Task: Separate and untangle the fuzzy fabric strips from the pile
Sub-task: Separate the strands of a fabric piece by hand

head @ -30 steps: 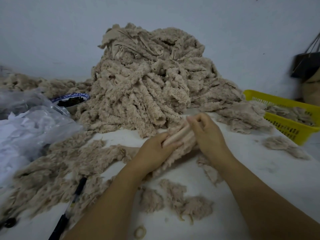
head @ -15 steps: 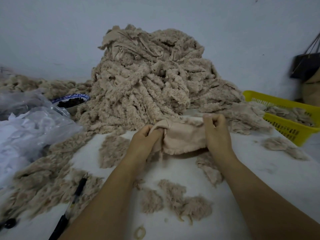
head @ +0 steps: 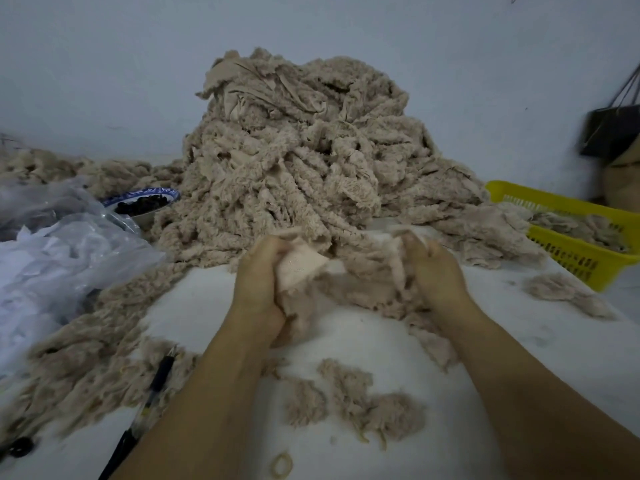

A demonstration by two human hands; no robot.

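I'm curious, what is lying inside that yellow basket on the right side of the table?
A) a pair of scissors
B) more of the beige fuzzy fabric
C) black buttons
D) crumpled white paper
B: beige fuzzy fabric pieces lie inside the yellow basket, the same material as the big pile in the middle of the table.

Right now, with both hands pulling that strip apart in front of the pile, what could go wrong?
The strip gripped by the left hand and right hand lies against the foot of the pile; a hard tug may drag neighbours along or tear it. The tall pile might slump onto the bowl beside it.
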